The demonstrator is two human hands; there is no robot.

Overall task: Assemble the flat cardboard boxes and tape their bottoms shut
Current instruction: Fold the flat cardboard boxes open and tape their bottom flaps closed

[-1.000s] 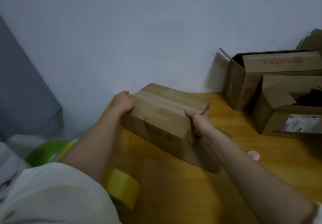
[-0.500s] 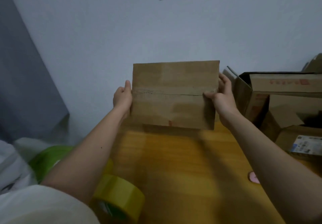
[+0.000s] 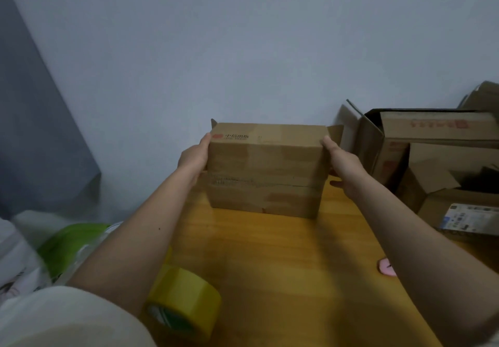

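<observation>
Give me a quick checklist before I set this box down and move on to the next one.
1. Both hands on the box: left hand and right hand at its ends: ok.
2. Bottom seam taped: tape strip shows along it: ok.
3. Bare table in front: ok.
4. Tape roll within reach near the left arm: ok.
5. Open top flaps undamaged: mostly hidden: cannot tell.

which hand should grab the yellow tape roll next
Left, probably. The tape roll lies on the table near edge, right beside the left forearm, so the left hand only needs to draw back. The right hand would have to cross over.
</observation>
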